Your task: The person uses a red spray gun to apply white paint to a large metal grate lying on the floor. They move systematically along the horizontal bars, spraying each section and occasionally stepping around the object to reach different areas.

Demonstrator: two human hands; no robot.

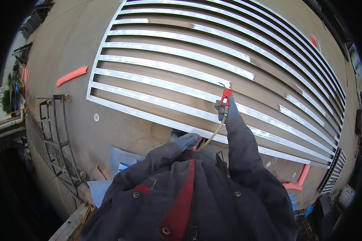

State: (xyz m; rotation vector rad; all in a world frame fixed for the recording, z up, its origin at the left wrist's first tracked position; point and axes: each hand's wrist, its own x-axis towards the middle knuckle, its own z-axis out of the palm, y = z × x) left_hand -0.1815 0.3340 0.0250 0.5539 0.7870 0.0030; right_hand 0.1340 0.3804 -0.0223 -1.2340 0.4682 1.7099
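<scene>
Wearing a dark cloth jacket (213, 193) with a red front strip, metal zips and round metal studs. Bent at the left arm, with the gloved left hand (187, 140) low at the waist, just beside a small red thing (196, 147) and a pale, bendy hose (213, 136); cannot tell whether apart or clamped on either. Clamped round a red gun (228, 92) with the gloved right hand (222, 112), with arm stretched forward. Joined to the hose by a metal fitting, over the near half of a grille (132, 61), nozzle-end just beside the white end of a slat; cannot tell whether touching. Built of long, flat slats within a frame, bowed by the lens. Glossy white in places, patchy grey in others, dull brown past several white ends. Laid over a smooth brown floor (76, 108). Strewn near the body with thin, creased blue sheets (117, 154), dotted with round pale discs (96, 117). Marked by salmon-red strips (71, 76), nearly straight at left, bent at right. Set farther left with an open rack (57, 120) of narrow dark bars. Edged at far right by a smaller slatted panel (339, 168) and a white, tub-like thing (347, 195), contents too small to tell.
</scene>
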